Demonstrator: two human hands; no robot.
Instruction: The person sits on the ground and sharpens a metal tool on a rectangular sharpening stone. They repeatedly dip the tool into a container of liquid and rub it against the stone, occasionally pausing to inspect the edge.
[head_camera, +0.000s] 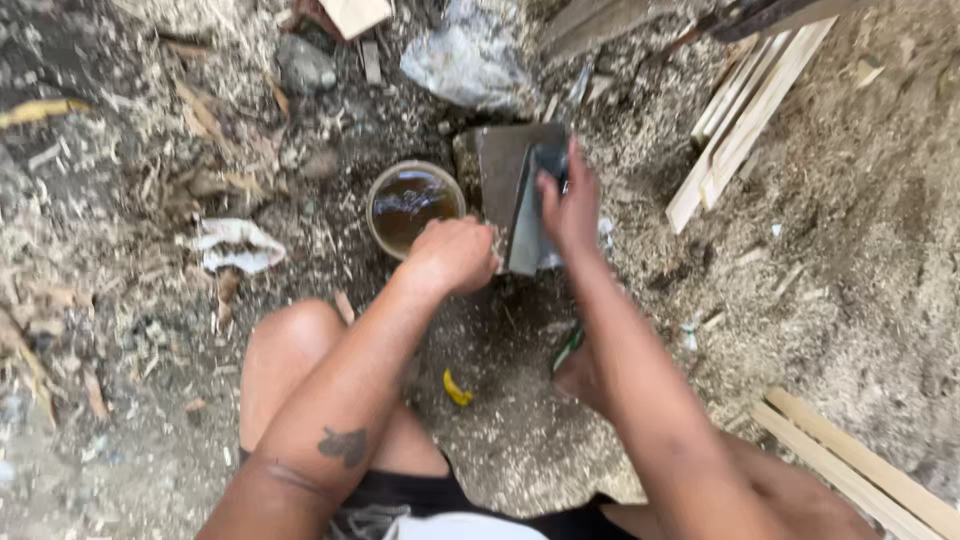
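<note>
The flat metal blade (527, 215) is lying near the middle of the view, leaning against a dark block (505, 165) on the sawdust-covered ground (850, 200). The person's right hand (570, 205) is pressing flat on the blade's upper face, fingers spread along it rather than wrapped around. The left hand (455, 255) is sitting at the blade's nine o'clock edge, curled into a fist that seems to be clamping the blade's lower end, though what exactly it is grasping cannot be told.

As a judgement, doing this well is asking for even downward pressure from the flat hand, a steady angle, and fingertips staying clear of the edge.

At ten o'clock from the blade, just beside the left hand, one round bowl (413, 205) of brownish water is standing. At twelve o'clock, one crumpled plastic sheet (470, 55) is lying. At two o'clock, one bundle of pale wooden slats (745, 120) is resting, and a second group of slats (860, 470) is showing at five o'clock. One white rag (235, 245) is lying at nine o'clock, well apart. One yellow scrap (456, 390) is sitting at six o'clock, between the person's knees.
</note>
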